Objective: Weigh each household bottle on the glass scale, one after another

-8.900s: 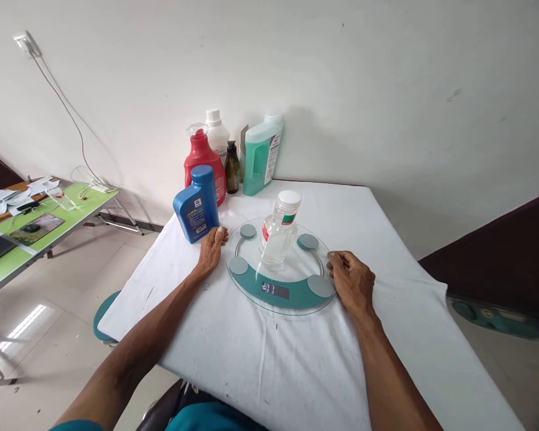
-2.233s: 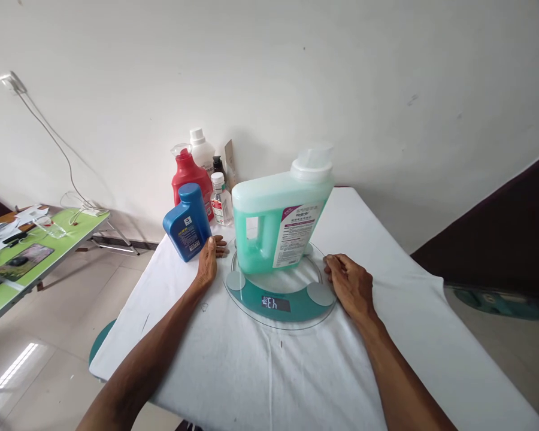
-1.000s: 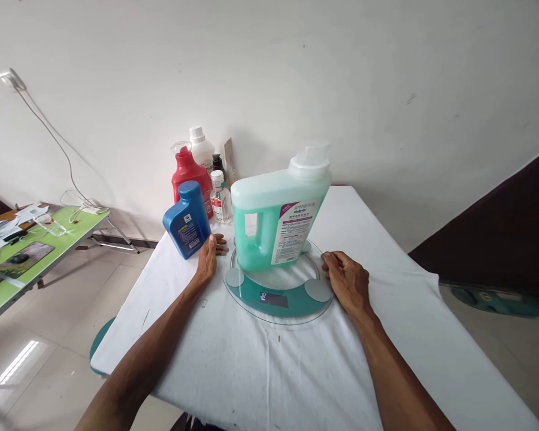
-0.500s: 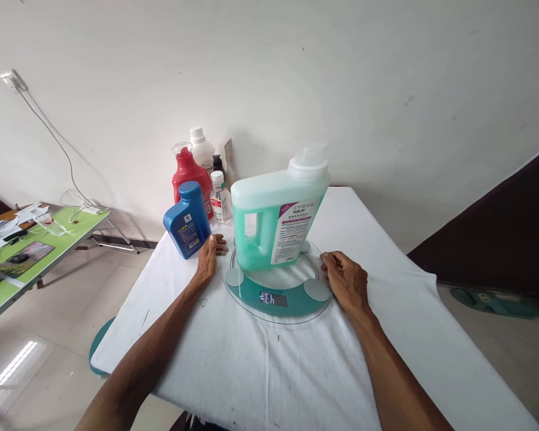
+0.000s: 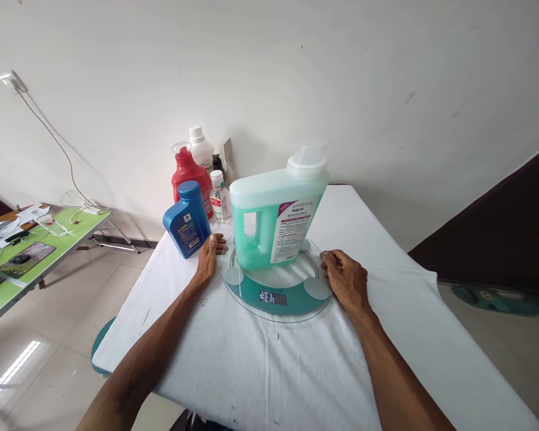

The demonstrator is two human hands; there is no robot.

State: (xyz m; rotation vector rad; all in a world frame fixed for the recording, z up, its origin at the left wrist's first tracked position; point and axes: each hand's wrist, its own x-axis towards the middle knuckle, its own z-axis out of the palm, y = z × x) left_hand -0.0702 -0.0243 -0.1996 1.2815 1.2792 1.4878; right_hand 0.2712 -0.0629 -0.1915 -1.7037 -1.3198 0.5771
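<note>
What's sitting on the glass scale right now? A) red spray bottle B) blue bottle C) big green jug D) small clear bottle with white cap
C: the big green jug stands on the glass scale, whose display is lit. The blue bottle, small clear bottle and red spray bottle stand on the table off to its left. The left hand and right hand rest on the cloth either side, holding nothing.

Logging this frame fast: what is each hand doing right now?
Left hand: open, flat on the tablecloth, holding nothing.
Right hand: loosely curled beside the scale, holding nothing.
</note>
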